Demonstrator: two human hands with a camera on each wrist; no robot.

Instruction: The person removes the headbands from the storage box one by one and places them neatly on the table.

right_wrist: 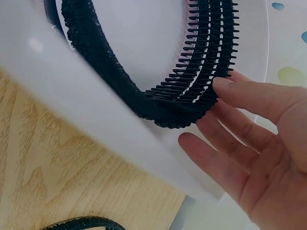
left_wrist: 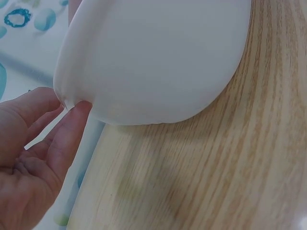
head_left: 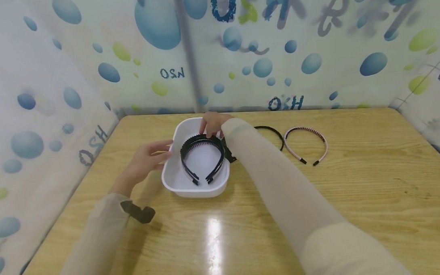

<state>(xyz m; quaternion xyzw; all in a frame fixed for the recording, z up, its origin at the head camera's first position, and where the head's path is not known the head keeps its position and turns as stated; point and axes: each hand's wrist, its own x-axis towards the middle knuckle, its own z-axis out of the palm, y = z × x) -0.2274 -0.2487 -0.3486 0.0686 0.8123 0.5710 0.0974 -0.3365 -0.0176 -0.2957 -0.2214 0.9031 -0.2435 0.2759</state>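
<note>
A white plastic tub (head_left: 198, 193) stands on the table with several black toothed headbands (head_left: 184, 153) nested together inside it, ends toward me. My right hand (head_left: 213, 123) reaches over the tub's far side. In the right wrist view, its thumb and fingers pinch the curved top of the headbands (right_wrist: 98, 57), whose comb teeth point inward. At the tub's left side is my left hand (head_left: 143, 161). The left wrist view shows its fingers pinching the rim at a corner of the tub (left_wrist: 163, 62).
Right of the tub, a black headband (head_left: 276, 132), partly hidden by my right sleeve, lies beside a pink headband (head_left: 325, 144) with dark ends on the wooden table (head_left: 370, 180). A patterned curtain (head_left: 222, 89) rises behind the table's far edge.
</note>
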